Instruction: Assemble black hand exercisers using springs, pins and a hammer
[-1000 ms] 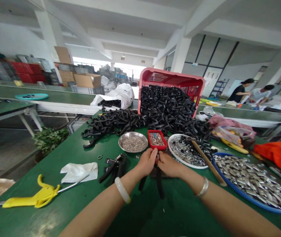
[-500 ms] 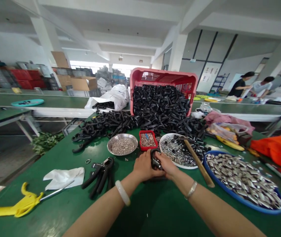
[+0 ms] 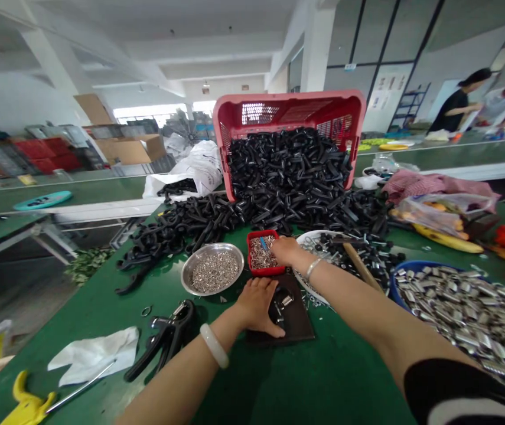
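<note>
My left hand (image 3: pixel 256 306) holds a black hand-grip exerciser (image 3: pixel 286 301) with a silver spring against a dark plate (image 3: pixel 302 326); the palm covers much of it. My right hand (image 3: pixel 286 252) dips into the right side of a red tray (image 3: pixel 270 272) full of small metal pins, where a blue item also lies. Its fingertips are bent down and partly hidden, so what they grasp is unclear. Left of the tray is a steel bowl (image 3: pixel 185 284) of small metal parts. Under my right forearm sits a white tray (image 3: pixel 321 295) of screws and black-headed pieces, with a hammer (image 3: pixel 362 265) across it.
Black handles (image 3: pixel 287 171) spill from a tilted red basket (image 3: pixel 290 100) at the back. A blue basin (image 3: pixel 394 292) of metal pieces stands right. Several hand grips (image 3: pixel 170 333), a white cloth (image 3: pixel 97 354) and a yellow air gun (image 3: pixel 28 408) lie left. Two people work in the distance.
My right hand has left the hand grip and moved up to the red tray. The left hand stays at the grip, now lower on the plate. The view has shifted closer.
</note>
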Demonstrator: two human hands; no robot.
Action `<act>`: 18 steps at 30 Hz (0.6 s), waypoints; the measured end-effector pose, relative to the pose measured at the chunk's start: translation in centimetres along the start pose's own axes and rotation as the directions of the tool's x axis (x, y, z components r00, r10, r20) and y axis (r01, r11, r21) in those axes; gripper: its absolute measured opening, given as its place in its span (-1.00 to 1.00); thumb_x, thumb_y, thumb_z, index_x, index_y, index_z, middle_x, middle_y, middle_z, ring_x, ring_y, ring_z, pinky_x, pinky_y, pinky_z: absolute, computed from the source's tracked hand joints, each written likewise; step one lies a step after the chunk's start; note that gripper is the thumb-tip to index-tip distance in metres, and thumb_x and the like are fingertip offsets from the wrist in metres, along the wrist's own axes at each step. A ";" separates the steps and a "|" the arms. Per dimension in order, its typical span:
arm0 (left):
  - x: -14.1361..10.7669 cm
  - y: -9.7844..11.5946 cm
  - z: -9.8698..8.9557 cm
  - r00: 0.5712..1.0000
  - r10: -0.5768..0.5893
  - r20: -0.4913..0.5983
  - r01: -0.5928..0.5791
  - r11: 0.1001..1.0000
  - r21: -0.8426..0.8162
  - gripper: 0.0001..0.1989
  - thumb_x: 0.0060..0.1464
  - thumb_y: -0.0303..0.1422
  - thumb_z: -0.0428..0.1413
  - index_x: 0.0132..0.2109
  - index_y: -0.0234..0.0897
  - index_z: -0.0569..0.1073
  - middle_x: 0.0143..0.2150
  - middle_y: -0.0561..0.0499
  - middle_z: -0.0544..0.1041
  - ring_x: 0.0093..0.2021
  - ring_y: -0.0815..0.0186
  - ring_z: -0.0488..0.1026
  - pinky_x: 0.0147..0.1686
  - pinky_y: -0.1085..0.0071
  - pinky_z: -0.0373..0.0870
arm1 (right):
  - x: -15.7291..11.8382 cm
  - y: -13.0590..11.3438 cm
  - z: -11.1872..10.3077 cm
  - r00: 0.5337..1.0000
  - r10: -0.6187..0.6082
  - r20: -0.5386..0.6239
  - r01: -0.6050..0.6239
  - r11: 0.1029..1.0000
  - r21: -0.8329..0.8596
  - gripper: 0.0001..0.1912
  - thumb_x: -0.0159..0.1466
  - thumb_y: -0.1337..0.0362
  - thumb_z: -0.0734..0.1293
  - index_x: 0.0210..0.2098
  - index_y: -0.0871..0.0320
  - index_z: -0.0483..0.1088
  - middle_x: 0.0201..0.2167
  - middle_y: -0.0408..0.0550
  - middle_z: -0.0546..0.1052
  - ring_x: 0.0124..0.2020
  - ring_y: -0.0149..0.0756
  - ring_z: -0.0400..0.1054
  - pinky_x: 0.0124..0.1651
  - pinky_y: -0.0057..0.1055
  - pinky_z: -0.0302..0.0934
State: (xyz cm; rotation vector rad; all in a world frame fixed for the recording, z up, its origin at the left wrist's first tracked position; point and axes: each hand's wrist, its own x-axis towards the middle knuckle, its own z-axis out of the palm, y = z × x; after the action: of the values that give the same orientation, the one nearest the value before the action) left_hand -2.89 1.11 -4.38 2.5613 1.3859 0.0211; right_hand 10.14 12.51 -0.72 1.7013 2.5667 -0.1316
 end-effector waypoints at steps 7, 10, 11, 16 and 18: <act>-0.7 -0.4 -1.1 0.998 0.044 0.040 -0.043 0.998 -0.040 0.19 -0.53 0.18 0.13 0.23 -0.39 0.01 0.21 -0.28 0.10 0.19 -0.09 0.01 0.16 0.05 -0.15 | 1.2 0.1 1.3 0.999 -0.009 0.038 0.011 0.999 -0.036 -0.67 0.23 0.21 0.21 -0.05 0.22 0.26 -0.08 0.03 0.35 -0.14 -0.27 0.30 -0.14 -0.21 0.24; 0.1 -1.3 -2.9 0.998 0.057 -0.020 -0.059 0.992 -0.113 -0.06 -0.33 0.16 0.07 0.17 -0.27 0.15 0.14 -0.16 0.24 0.10 0.06 0.19 0.06 0.25 0.14 | 0.6 1.2 1.6 1.000 -0.007 -0.006 0.007 1.000 0.006 -0.73 0.22 0.21 0.21 -0.14 0.17 0.37 -0.13 0.03 0.42 -0.12 -0.21 0.31 -0.12 -0.27 0.21; 0.7 -1.7 -3.6 0.998 -0.005 -0.062 -0.001 0.994 -0.107 -0.25 -0.17 0.10 0.02 0.13 -0.21 0.22 0.09 -0.11 0.31 0.04 0.13 0.27 0.00 0.30 0.22 | 0.4 1.5 1.7 1.000 -0.004 -0.026 0.005 1.000 0.024 -0.75 0.21 0.22 0.21 -0.17 0.14 0.41 -0.15 0.03 0.45 -0.11 -0.19 0.31 -0.12 -0.30 0.20; 5.7 -3.7 -5.0 0.930 -0.353 -0.098 0.361 0.929 0.078 -0.69 0.03 -0.22 -0.01 -0.09 -0.15 0.44 -0.11 -0.11 0.47 -0.10 0.13 0.39 -0.14 0.29 0.28 | -0.2 1.8 1.9 0.994 0.002 -0.112 0.012 0.992 0.128 -0.78 0.14 0.25 0.24 -0.27 0.08 0.48 -0.24 -0.03 0.52 -0.17 -0.25 0.36 -0.17 -0.43 0.17; 7.3 -4.2 -4.8 0.938 -0.344 -0.046 0.347 0.934 0.087 -0.72 -0.05 -0.24 0.08 -0.17 -0.19 0.49 -0.18 -0.14 0.50 -0.13 0.10 0.41 -0.16 0.29 0.28 | -0.5 2.0 1.9 0.989 -0.010 -0.145 0.036 0.983 0.178 -0.78 0.14 0.24 0.24 -0.29 0.08 0.49 -0.27 -0.07 0.53 -0.20 -0.30 0.36 -0.19 -0.48 0.16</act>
State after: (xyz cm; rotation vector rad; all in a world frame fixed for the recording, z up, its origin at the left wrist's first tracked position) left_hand -2.84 10.31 -1.25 2.3566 1.8715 -0.0673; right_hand 12.14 12.66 -2.61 1.8037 2.7554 -0.2601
